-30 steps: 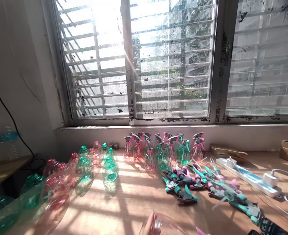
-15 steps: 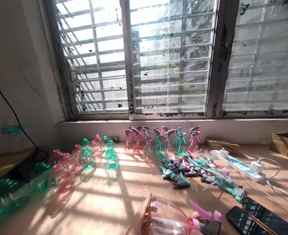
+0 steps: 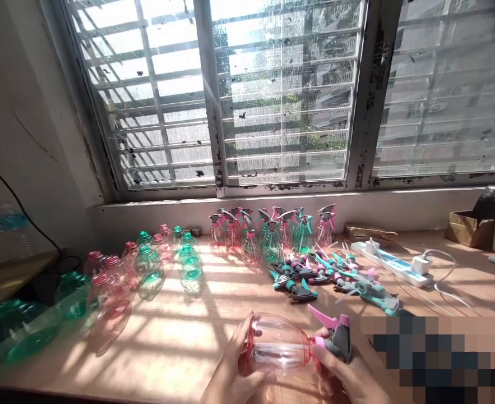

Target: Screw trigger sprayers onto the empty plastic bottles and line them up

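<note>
My left hand [image 3: 230,359] is wrapped around the base of a clear pink plastic bottle [image 3: 278,345], held just above the wooden table top [image 3: 175,334]. My right hand [image 3: 350,376] grips the bottle's neck, just below a pink and grey trigger spray head [image 3: 338,336]. The head sits on the neck, and its pink nozzle points up and to the left. Whether it is fully screwed down is hidden by my fingers. Nearest to my hands are loose teal and pink spray heads [image 3: 301,289], lying in a heap a short way beyond the bottle.
Several capped spray bottles [image 3: 268,241] stand along the back by the sill. Uncapped pink and green bottles [image 3: 146,269] stand and lie at the left. A power strip [image 3: 388,262] and a cardboard box [image 3: 468,230] sit at the right. A pixelated patch [image 3: 436,359] covers the lower right corner.
The pink bottle has risen fully into view with its spray head on, and my right hand has appeared on its neck. The view has tilted and shifted, moving the table contents up and left.
</note>
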`<state>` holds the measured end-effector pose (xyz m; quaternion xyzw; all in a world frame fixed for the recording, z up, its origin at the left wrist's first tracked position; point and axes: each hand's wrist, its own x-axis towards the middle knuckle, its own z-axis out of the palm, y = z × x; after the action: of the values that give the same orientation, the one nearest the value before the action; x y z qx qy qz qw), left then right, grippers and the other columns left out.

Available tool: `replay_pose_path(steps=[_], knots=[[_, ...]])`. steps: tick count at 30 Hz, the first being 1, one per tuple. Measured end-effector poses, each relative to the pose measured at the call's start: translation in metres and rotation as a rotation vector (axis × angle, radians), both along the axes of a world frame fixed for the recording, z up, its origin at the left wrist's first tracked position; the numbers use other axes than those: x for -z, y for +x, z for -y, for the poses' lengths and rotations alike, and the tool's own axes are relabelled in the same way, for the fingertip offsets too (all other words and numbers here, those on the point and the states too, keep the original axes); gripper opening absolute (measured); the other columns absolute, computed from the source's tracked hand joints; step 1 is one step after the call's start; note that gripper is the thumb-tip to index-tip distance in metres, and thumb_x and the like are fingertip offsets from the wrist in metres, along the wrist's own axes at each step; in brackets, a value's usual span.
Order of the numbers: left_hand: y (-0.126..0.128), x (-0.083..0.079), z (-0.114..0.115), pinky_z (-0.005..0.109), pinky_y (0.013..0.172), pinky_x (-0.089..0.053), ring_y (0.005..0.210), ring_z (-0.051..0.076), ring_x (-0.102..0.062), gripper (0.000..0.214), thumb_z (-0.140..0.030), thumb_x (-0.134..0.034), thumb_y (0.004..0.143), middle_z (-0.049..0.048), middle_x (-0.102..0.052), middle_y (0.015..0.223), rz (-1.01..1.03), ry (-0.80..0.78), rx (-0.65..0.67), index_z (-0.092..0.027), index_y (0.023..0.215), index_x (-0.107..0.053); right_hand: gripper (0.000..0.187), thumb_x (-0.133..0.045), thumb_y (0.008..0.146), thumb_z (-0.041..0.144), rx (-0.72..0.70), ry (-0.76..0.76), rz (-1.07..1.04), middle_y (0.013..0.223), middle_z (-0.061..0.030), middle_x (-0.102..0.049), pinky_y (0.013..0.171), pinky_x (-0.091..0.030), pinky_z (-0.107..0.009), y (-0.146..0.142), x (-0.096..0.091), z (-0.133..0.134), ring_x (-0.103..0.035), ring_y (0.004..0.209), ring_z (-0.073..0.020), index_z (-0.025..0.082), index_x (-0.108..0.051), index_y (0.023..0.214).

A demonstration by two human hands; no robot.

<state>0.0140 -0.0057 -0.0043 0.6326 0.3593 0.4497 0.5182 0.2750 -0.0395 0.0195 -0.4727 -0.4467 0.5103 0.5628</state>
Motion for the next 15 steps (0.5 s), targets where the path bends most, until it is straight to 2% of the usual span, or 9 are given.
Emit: replay_pose_path(steps=[3,5,9,12,15], knots=[[0.003,-0.004,0.001,0.04,0.1,-0.053,0.112,0.027,-0.064,0.096,-0.051,-0.079,0.083,0.0124,-0.05,0.147,0.001,0.043,0.034,-0.038,0.161,-0.024,0.049,-0.085,0.066,0.063,0.001,-0.018,-0.039,0.055,0.0051,-0.06,0.052,-0.043,-0.027,-0.001,-0.001,0.0,-0.053,0.05,-0.016,0.023,-0.066,0.089],[0.004,-0.003,0.002,0.042,0.105,-0.049,0.117,0.028,-0.062,0.092,-0.053,-0.073,0.088,0.0132,-0.055,0.142,-0.063,0.066,0.01,-0.036,0.162,-0.021,0.047,-0.084,0.068,0.062,-0.044,-0.025,-0.039,0.054,0.005,-0.058,0.051,-0.041,-0.027,-0.001,-0.006,0.003,-0.05,0.049,-0.0151,0.022,-0.066,0.084],[0.0,-0.001,0.005,0.046,0.108,-0.047,0.131,0.035,-0.054,0.117,-0.053,-0.085,0.075,0.0143,-0.054,0.145,-0.054,0.01,0.031,-0.036,0.163,-0.011,0.048,-0.08,0.067,0.066,-0.088,-0.025,0.097,0.051,0.002,-0.057,0.053,-0.041,-0.031,-0.002,-0.021,0.011,-0.051,0.049,-0.0167,0.022,-0.062,0.064],[-0.002,-0.006,0.006,0.049,0.109,-0.047,0.13,0.036,-0.056,0.102,-0.053,-0.082,0.079,0.0142,-0.054,0.144,-0.01,-0.004,0.045,-0.034,0.161,-0.025,0.052,-0.078,0.068,0.068,-0.045,-0.04,0.261,0.05,0.0001,-0.059,0.06,-0.045,-0.034,0.001,-0.021,0.013,-0.055,0.053,-0.0199,0.023,-0.057,0.053],[-0.001,-0.017,0.01,0.05,0.11,-0.046,0.13,0.036,-0.055,0.09,-0.051,-0.08,0.082,0.0134,-0.051,0.147,-0.042,0.01,0.042,-0.035,0.158,-0.034,0.049,-0.074,0.074,0.068,-0.041,-0.005,0.248,0.054,0.0005,-0.061,0.061,-0.045,-0.034,0.005,-0.01,0.01,-0.056,0.055,-0.0202,0.023,-0.062,0.058]])
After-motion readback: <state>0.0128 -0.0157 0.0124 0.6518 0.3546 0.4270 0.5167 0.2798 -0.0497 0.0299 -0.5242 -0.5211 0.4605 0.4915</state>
